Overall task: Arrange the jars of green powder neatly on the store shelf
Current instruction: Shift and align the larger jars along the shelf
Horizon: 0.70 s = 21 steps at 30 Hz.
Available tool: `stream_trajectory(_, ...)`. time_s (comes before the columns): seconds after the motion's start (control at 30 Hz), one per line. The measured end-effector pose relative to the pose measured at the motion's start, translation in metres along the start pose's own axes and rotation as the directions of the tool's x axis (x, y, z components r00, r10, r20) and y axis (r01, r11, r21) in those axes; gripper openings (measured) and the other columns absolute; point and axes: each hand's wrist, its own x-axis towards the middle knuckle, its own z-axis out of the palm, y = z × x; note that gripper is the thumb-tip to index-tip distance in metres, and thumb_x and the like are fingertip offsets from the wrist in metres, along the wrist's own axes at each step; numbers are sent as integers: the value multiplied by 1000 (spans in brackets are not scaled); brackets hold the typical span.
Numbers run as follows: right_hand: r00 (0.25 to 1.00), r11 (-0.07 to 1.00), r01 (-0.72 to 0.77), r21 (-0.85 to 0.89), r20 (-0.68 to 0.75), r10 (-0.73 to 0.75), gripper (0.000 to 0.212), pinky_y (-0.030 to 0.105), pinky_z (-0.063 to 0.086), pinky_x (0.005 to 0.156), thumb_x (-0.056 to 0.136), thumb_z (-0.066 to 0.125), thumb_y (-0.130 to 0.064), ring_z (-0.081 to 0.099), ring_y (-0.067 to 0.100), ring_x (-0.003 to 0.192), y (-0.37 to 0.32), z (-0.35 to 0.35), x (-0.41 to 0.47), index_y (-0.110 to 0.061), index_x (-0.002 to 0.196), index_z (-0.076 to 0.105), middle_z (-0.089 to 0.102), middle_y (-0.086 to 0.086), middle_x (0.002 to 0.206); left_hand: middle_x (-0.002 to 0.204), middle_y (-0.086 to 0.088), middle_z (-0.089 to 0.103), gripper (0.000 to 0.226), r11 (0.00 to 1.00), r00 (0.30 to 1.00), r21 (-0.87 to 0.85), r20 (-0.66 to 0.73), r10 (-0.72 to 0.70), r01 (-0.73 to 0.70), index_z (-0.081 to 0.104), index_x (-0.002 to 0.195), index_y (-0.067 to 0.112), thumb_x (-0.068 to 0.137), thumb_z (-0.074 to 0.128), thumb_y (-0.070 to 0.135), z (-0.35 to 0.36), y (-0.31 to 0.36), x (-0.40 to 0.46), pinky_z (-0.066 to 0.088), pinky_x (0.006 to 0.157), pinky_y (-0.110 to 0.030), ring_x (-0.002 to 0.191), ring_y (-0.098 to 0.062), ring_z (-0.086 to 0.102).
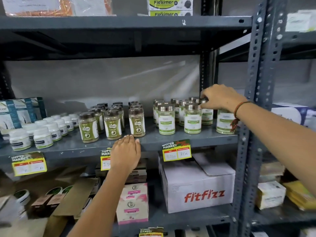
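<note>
Several clear jars of green powder (pixel 166 119) with silver lids and white-green labels stand in rows on the right part of the grey metal shelf (pixel 188 139). My right hand (pixel 220 99) reaches in from the right and pinches the silver lid of one jar (pixel 206 115) in the second row. Another jar (pixel 224 122) stands under my wrist, partly hidden by it. My left hand (pixel 126 152) rests flat on the shelf's front edge, fingers together, holding nothing, just below the brown-lidded jars.
Brown-lidded jars of powder (pixel 112 124) fill the shelf's middle; small white tubs (pixel 42 137) and blue boxes (pixel 18 112) sit at the left. Yellow price tags (pixel 177 151) hang on the edge. A white "fitfizz" carton (pixel 198 185) lies below. A steel upright (pixel 253 100) stands right.
</note>
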Motion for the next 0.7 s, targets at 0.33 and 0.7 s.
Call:
stream_trajectory(0.33, 952, 923, -179, -341, 177, 250, 58, 38, 43, 70, 95, 40, -59, 56, 27, 113, 29, 19, -3, -17, 131, 58, 58, 6, 124, 130, -15, 60, 51, 999, 1000, -35, -22, -12, 11, 55, 127, 4, 97, 28, 36, 3, -1, 1, 40, 107, -42, 124, -28, 53)
stream_trajectory(0.7, 967, 982, -180, -56, 171, 187, 55, 47, 50, 92, 92, 54, -53, 55, 36, 115, 40, 36, 7, -17, 135, 54, 57, 14, 128, 127, -14, 63, 49, 999, 999, -33, -51, 6, -7, 58, 123, 4, 97, 31, 36, 5, -3, 1, 43, 105, -41, 121, -26, 56)
